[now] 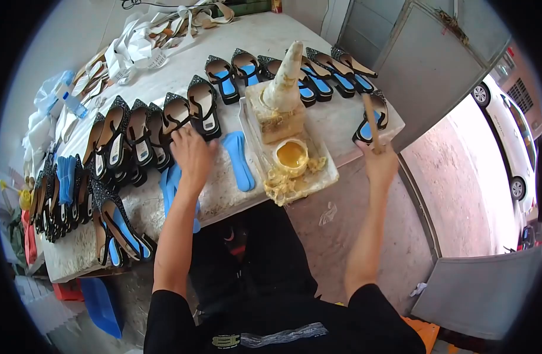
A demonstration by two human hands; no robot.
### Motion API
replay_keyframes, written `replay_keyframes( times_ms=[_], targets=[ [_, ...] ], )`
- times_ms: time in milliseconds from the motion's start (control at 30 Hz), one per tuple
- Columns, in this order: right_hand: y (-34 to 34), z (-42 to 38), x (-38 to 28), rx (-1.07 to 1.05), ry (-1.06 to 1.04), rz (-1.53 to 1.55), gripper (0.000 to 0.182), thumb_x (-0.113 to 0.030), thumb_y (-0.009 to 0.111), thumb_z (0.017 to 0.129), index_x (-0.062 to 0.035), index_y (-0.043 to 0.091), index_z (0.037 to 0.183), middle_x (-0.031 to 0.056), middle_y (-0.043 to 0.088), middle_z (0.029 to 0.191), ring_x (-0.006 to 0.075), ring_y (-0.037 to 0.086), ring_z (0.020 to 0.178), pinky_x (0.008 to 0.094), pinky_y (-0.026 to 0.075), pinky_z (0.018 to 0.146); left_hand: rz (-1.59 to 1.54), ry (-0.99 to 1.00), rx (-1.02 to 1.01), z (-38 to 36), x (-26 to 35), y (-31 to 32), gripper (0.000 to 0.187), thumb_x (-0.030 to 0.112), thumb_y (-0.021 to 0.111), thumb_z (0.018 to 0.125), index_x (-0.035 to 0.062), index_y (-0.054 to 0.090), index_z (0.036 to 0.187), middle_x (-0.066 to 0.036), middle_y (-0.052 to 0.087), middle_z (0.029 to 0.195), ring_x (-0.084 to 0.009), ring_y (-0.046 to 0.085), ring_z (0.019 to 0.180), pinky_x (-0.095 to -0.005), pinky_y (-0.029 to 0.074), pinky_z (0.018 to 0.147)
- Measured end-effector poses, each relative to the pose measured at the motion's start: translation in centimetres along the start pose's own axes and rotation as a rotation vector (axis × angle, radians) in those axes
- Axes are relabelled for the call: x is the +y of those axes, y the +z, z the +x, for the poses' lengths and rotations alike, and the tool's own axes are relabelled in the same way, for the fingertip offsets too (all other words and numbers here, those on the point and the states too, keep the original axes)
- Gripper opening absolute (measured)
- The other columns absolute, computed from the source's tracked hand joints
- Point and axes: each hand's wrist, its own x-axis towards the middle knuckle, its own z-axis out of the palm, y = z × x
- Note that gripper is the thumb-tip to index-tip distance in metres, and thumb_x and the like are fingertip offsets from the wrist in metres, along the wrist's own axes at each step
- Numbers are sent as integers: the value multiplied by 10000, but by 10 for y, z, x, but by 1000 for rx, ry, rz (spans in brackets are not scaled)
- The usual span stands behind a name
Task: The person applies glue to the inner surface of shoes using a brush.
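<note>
With arms stretched forward, the left hand (193,154) bends at a black shoe (176,111) left of centre, its grip unclear, while the right hand (379,160) clasps a wooden stick (371,121) by the far-right shoe (378,120), and a crusted cup (291,170) mid-worktop holds yellow liquid (291,153).

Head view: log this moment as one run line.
left hand: at black shoe | right hand: holding wooden stick | pot: yellow contents, between hands | loose blue insoles: on table

Pale table (247,35): shoes (204,106), blue insoles (240,162), seemingly gluey tray (326,179).
</note>
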Motion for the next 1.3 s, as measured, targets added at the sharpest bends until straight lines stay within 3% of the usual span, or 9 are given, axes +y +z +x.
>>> replay_keyframes(
  times_ms=[100, 267, 333, 533, 767, 833, 1000, 1167, 1300],
  targets=[
    [-37, -39, 18, 290, -223, 121, 553, -421, 807, 780, 62, 703, 1029, 143, 732, 876, 271, 653, 701, 366, 525, 707, 78, -9, 10, 3, 1, -2, 259, 178, 661, 833, 24, 652, 1041, -176, 600, 1016, -305, 514, 926, -411, 424, 767],
    [-74, -92, 34, -38, -96, 395, 429, -321, 719, 911, 73, 681, 1074, 135, 720, 880, 196, 650, 705, 292, 523, 667, 121, -21, 27, 2, 10, 8, 251, 170, 601, 828, 6, 641, 1014, -204, 611, 1002, -319, 500, 938, -426, 406, 754],
    [-81, -106, 26, -163, -18, 986, 366, -253, 637, 970, 90, 659, 1096, 137, 697, 831, 179, 640, 696, 255, 510, 614, 68, -1, -40, 7, 15, 13, 297, 212, 617, 814, -14, 638, 1006, -226, 621, 936, -348, 526, 898, -442, 437, 725],
    [-124, -109, 20, -325, 266, 670, 330, -203, 550, 1009, 101, 640, 1103, 134, 676, 813, 160, 619, 687, 238, 490, 580, -331, -176, -391, 36, 50, -14, 271, 194, 596, 817, -29, 645, 964, -251, 622, 890, -377, 549, 837, -467, 470, 689],
    [-105, -115, -13, -321, -310, 877, 232, -120, 553, 987, 73, 673, 1033, 128, 676, 784, 151, 610, 617, 221, 493, 569, -814, -284, -175, 51, 19, -13, 215, 195, 648, 836, 9, 662, 944, -205, 573, 878, -332, 566, 783, -441, 498, 689],
    [-104, -113, -22, -293, -389, 862, 163, -52, 584, 957, 64, 684, 1014, 119, 680, 765, 139, 609, 589, 207, 498, 559, -867, -310, 252, 24, 14, -76, 215, 163, 718, 814, 18, 665, 964, -157, 533, 945, -280, 561, 772, -394, 493, 696],
    [-72, -100, -94, -399, -354, 720, 262, -194, 663, 953, 60, 717, 919, 71, 669, 670, 115, 591, 550, 212, 481, 529, -781, -116, 216, -133, -4, -183, 480, -28, 794, 640, 77, 538, 1033, -132, 529, 1152, -239, 518, 992, -343, 451, 894],
    [-19, -69, -120, -597, -167, 481, 377, -322, 724, 917, 52, 718, 875, 85, 681, 662, 102, 603, 512, 197, 480, 481, -972, -94, 113, -260, 6, -167, 628, 61, 768, 699, 66, 460, 1246, -170, 445, 1317, -351, 497, 1260, -434, 437, 1030],
    [-60, -50, -118, -509, -344, 668, 329, -298, 682, 946, 26, 708, 900, 127, 703, 690, 130, 628, 509, 216, 519, 490, -1780, -685, -93, -258, 7, -182, 680, 289, 672, 820, 59, 380, 1389, -201, 438, 1388, -360, 475, 1297, -435, 469, 989]
  ],
)
